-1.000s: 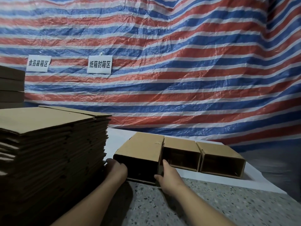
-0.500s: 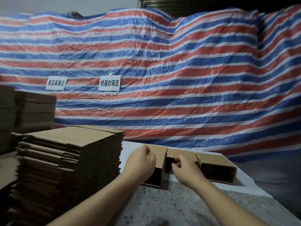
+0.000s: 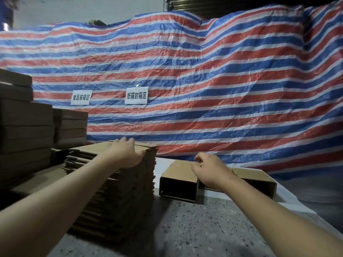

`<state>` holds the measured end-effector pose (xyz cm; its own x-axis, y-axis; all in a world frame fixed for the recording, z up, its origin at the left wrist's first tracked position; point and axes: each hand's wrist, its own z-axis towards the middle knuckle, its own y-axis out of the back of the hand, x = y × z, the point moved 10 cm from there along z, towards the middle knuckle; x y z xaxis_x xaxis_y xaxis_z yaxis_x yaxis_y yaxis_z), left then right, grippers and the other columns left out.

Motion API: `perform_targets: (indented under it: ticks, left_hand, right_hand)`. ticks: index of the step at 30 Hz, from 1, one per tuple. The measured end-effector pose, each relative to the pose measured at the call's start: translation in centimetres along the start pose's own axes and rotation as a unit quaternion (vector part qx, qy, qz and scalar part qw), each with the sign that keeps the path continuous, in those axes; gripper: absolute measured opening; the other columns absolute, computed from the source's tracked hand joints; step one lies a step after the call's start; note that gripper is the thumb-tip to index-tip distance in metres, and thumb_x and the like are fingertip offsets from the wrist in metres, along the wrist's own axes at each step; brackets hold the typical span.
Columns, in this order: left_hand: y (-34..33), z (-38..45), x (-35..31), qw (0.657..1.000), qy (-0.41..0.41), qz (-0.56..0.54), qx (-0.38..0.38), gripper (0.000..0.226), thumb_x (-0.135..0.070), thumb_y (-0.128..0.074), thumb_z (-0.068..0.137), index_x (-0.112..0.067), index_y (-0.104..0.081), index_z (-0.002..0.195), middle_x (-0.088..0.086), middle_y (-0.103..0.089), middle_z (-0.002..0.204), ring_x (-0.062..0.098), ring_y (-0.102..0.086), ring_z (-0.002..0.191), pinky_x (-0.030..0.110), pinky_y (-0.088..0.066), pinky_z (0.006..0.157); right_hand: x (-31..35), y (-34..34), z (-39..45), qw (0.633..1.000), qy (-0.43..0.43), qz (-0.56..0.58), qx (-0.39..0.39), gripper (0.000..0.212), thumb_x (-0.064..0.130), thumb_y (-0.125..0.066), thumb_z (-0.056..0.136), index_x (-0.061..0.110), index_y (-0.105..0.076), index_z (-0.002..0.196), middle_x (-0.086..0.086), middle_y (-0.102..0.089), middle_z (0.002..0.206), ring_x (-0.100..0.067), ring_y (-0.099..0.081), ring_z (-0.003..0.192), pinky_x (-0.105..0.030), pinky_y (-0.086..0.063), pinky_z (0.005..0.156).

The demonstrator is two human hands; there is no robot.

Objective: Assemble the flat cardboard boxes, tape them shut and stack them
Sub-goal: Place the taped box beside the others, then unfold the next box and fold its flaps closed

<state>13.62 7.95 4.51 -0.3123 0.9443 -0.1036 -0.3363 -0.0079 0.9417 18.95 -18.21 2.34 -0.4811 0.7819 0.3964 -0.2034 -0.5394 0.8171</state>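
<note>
Left hand (image 3: 126, 154) lay flat on the flat stack (image 3: 115, 191), fingers spread over the top sheet, thumb at its edge, nothing gripped. Right hand (image 3: 209, 170) hovered loosely curled and empty over the opened boxes (image 3: 178, 180) on the floor (image 3: 185, 229). Risk: dragging one sheet could pull several or skew the stack. Assembled boxes (image 3: 26, 127) sat left; tarp (image 3: 204, 80) and two signs (image 3: 136, 95) behind. Nothing blocked the reach.

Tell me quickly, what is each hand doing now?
Left hand: open, resting on the stack of flat boxes.
Right hand: loosely curled above the assembled boxes, holding nothing.
</note>
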Motion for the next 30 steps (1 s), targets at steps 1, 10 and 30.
perform_targets:
  ticks: [1, 10, 30]
  left_hand:
    - [-1.4, -0.3, 0.5, 0.999, 0.002, 0.017, 0.036, 0.071, -0.061, -0.032, 0.099, -0.018, -0.022, 0.155, 0.014, -0.024, 0.160, 0.034, -0.022, 0.147, 0.051, -0.020, 0.119]
    - [-1.8, -1.6, 0.6, 0.999, -0.025, 0.024, -0.029, 0.031, -0.034, -0.040, 0.103, -0.018, -0.055, 0.125, 0.005, -0.062, 0.120, 0.023, -0.058, 0.108, 0.040, -0.050, 0.092]
    - [5.9, -6.6, -2.1, 0.938, -0.160, 0.026, -0.308, 0.016, -0.017, -0.063, 0.096, -0.006, -0.066, 0.084, 0.008, -0.068, 0.076, 0.028, -0.065, 0.064, 0.039, -0.054, 0.061]
  right_hand:
    - [0.6, -0.3, 0.1, 1.000, 0.003, 0.007, 0.002, 0.040, 0.040, -0.048, 0.099, 0.017, -0.056, 0.131, -0.005, -0.059, 0.134, -0.025, -0.056, 0.117, -0.035, -0.047, 0.095]
    - [3.5, -3.0, 0.4, 0.999, 0.021, -0.003, 0.039, 0.047, 0.046, -0.047, 0.101, 0.019, -0.051, 0.138, -0.005, -0.053, 0.144, -0.026, -0.053, 0.126, -0.043, -0.046, 0.104]
    - [3.1, -3.3, 1.4, 0.999, 0.013, 0.033, 0.041, 0.052, 0.048, -0.047, 0.101, 0.018, -0.048, 0.143, -0.005, -0.048, 0.149, -0.025, -0.049, 0.131, -0.042, -0.044, 0.107]
